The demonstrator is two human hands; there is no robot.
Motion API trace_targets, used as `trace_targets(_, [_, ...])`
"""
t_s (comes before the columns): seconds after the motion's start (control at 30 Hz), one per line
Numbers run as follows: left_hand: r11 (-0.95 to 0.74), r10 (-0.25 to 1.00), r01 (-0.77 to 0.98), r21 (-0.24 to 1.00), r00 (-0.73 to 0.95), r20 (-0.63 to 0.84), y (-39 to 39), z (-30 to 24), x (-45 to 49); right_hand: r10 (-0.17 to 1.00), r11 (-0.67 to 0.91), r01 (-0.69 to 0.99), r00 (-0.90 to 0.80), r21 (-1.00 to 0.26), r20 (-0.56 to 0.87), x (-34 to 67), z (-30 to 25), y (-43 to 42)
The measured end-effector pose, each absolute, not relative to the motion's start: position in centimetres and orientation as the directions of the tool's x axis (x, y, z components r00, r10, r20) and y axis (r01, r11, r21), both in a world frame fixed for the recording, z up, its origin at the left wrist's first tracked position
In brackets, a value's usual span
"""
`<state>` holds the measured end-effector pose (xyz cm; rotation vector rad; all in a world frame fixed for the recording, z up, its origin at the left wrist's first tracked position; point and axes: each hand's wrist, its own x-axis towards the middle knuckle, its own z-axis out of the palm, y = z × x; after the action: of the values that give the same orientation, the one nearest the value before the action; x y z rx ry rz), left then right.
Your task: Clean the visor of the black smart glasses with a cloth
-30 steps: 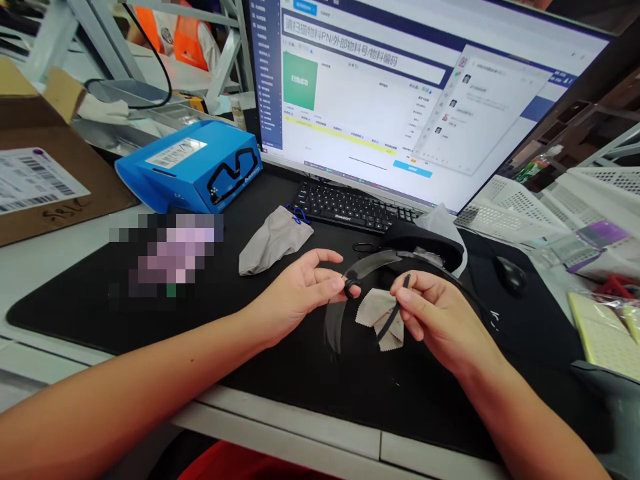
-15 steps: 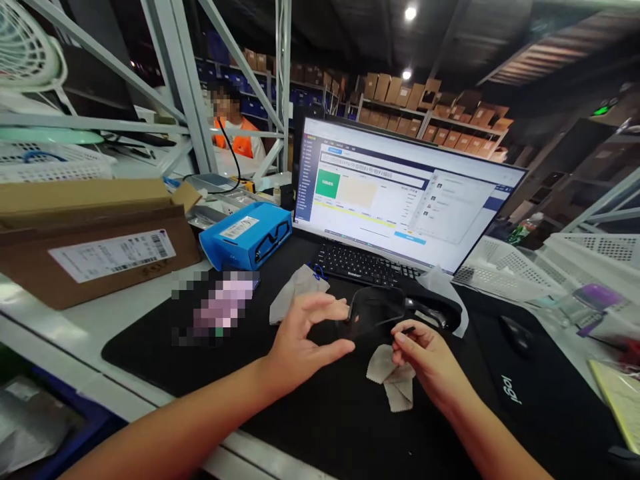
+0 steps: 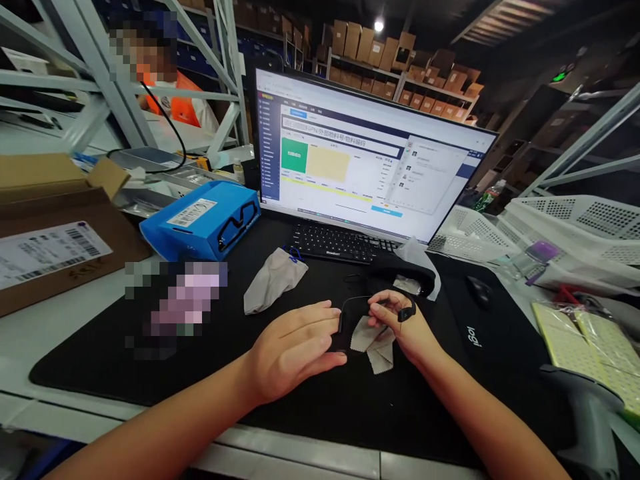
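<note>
My right hand (image 3: 400, 323) pinches a pair of black glasses (image 3: 407, 311), seen nearly edge-on, with a dark arm curving by the thumb side. My left hand (image 3: 297, 347) is at the other end of the glasses, fingers stretched out and thumb apart below. Its fingertips are close to the dark edge; whether they touch it I cannot tell. Beneath the glasses, on the black desk mat (image 3: 200, 373), lies a grey cleaning cloth (image 3: 377, 343). A grey drawstring pouch (image 3: 275, 280) lies beyond my left hand. Behind my right hand is an open black case (image 3: 425, 277).
A blue box (image 3: 200, 220) with a glasses picture and a brown carton (image 3: 55, 247) stand left. At the back are a monitor (image 3: 370, 160) and keyboard (image 3: 335, 243). A mouse (image 3: 479, 291), white baskets (image 3: 575, 220) and a scanner (image 3: 590, 413) are right. A person in orange (image 3: 183, 100) sits beyond.
The glasses have turned from showing the dark lens to nearly edge-on. My left hand's fingers have straightened and come closer together. The view has shifted right and down.
</note>
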<state>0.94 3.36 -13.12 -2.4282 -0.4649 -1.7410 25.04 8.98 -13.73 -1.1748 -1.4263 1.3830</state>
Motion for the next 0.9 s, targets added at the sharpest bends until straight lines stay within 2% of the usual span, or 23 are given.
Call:
trace_targets(0.13, [-0.954,0.205,0.273,0.120,0.309,0.929,3.30,-13.04,0.88,0.965,-0.058,0.051,-0.252,-0.997,-0.069,25.23,-13.76,9.05])
trace_targets(0.37, [-0.933,0.347,0.187,0.307,0.245,0.905,3.31,-13.58,0.85,0.959,-0.071,0.042,-0.272,-0.997,-0.080,25.28,-13.56,9.10])
trace_targets(0.9, [-0.933,0.300,0.277,0.230,0.245,0.922,3.19,-12.85,1.10,0.953,-0.087,0.079,-0.284,-0.993,-0.106,25.02,-13.01,8.78])
